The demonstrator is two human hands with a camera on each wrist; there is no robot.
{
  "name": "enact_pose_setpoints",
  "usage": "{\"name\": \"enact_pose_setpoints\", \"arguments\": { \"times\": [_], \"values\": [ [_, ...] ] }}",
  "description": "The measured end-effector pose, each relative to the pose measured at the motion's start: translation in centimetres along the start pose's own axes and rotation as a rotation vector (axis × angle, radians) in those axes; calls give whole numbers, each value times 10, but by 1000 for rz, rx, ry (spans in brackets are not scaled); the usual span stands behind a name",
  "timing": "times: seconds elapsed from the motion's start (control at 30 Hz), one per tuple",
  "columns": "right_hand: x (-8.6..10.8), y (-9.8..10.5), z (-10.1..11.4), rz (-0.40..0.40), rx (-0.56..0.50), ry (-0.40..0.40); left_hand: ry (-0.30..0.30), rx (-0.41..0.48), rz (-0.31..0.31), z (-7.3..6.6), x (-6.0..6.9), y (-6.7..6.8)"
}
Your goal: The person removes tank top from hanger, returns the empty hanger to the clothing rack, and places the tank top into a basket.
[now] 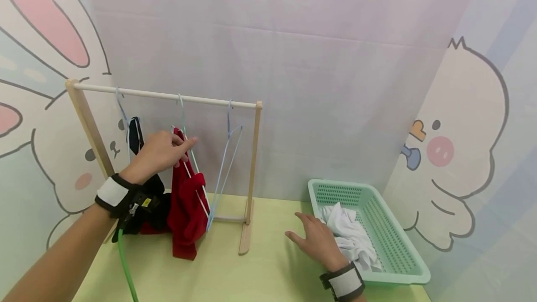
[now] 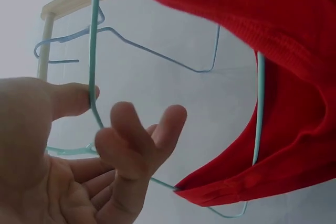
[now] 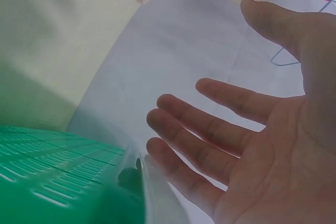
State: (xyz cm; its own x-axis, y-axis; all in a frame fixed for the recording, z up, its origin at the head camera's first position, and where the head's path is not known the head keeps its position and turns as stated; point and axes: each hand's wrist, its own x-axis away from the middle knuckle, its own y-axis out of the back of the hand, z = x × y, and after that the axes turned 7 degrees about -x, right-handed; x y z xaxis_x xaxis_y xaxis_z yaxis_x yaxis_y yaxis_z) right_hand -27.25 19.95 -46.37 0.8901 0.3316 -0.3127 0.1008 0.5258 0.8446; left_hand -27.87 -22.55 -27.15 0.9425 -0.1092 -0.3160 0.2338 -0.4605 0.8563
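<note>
A red garment hangs on a pale green wire hanger from the rack's rod. My left hand is at the upper part of that hanger, fingers loosely bent and apart. In the left wrist view, the left thumb lies against or just behind the hanger's wire; whether they touch I cannot tell. My right hand hovers beside the left rim of a green basket, fingers spread and nothing held. White cloth lies bunched inside the basket.
The wooden rack stands on a pale yellow table. A bare blue hanger hangs at its right end, and a black garment at its left. A green cable trails from the left wrist.
</note>
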Motion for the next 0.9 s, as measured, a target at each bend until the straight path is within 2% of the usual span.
{"name": "enact_pose_setpoints", "arguments": {
  "times": [0.23,0.5,0.9],
  "values": [
    [1,-1,0,1,3,-5,-8,56,-19,2,0,-2],
    [1,-1,0,8,6,-3,25,231,2,-1,2,1],
    [1,2,2,23,9,-9,9,205,-21,1,3,1]
  ]
}}
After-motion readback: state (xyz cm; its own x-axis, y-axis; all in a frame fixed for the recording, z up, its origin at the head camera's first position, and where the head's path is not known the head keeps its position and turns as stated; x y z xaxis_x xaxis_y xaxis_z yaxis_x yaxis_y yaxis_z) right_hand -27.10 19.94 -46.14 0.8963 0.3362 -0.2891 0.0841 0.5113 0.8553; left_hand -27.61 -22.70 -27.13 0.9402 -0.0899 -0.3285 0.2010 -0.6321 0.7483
